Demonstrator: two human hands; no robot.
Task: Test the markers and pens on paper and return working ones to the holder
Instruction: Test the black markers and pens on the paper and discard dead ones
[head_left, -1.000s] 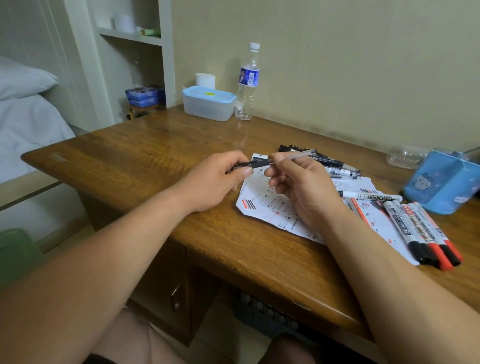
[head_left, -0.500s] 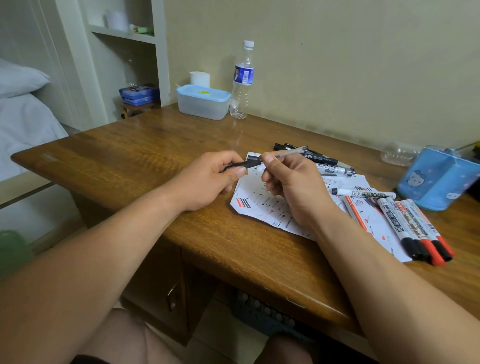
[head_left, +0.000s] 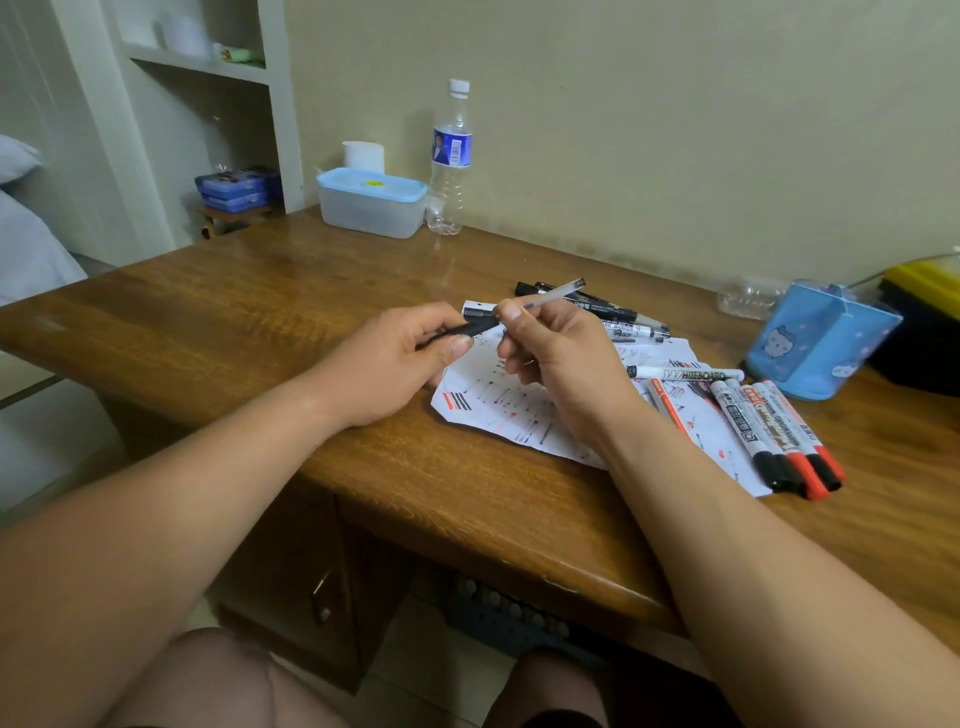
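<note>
Head view, centre frame: a clear-barrelled pen (head_left: 550, 295) is held over the scribbled paper (head_left: 498, 410), right hand (head_left: 561, 358) gripping its barrel, left hand (head_left: 384, 364) pinching the black cap (head_left: 480, 326), probably to pull it for testing. One marker (head_left: 685, 373) right of it reads "HITEBOARD"; the blue holder (head_left: 821, 348) stands far right.

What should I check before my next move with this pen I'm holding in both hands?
1. Grip: left hand and right hand both hold the pen: ok.
2. Cap off: cannot tell, the fingers hide the join.
3. Paper lies under both hands: ok.
4. Room to scribble: ok, bare patches show between the marks.
5. Holder stands open on the desk, right of the paper: ok.
6. This pen writes: cannot tell.
</note>
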